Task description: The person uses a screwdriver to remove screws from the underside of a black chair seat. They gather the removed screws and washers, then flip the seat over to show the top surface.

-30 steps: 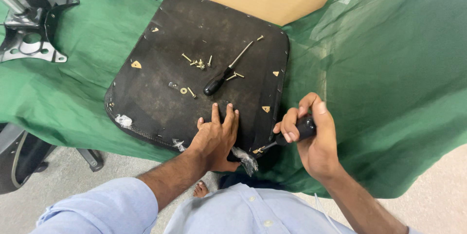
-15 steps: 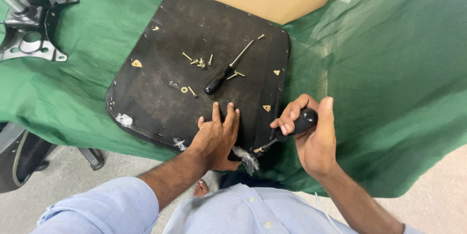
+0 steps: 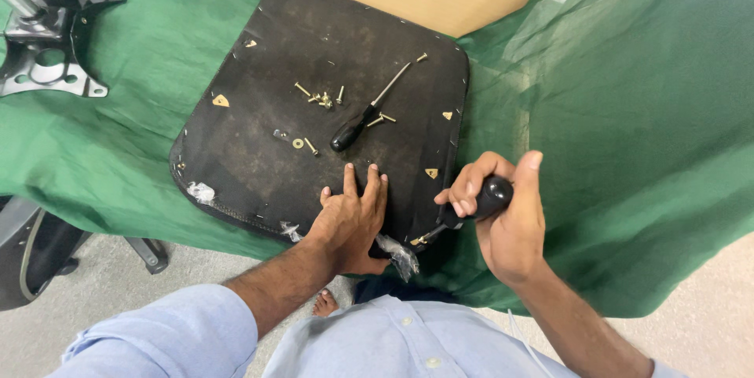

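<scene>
Left hand (image 3: 352, 217) flat on the near edge of the black seat pad (image 3: 259, 103), fingers spread, palm pressing down, holding nothing. Right hand (image 3: 503, 217) has its grip wrapped tight around the black handle of a screwdriver (image 3: 491, 196), the shaft angled in at the pad's near right corner, where a brass fitting (image 3: 420, 239) shows. The pad lies upside down on the green cloth (image 3: 628, 126) over the bench. On the pad: a 2nd screwdriver (image 3: 369, 111) lying loose at the middle, with brass screws (image 3: 322, 99) scattered just beside it. Far left, a metal chair bracket (image 3: 47, 71) rests on the cloth.
</scene>
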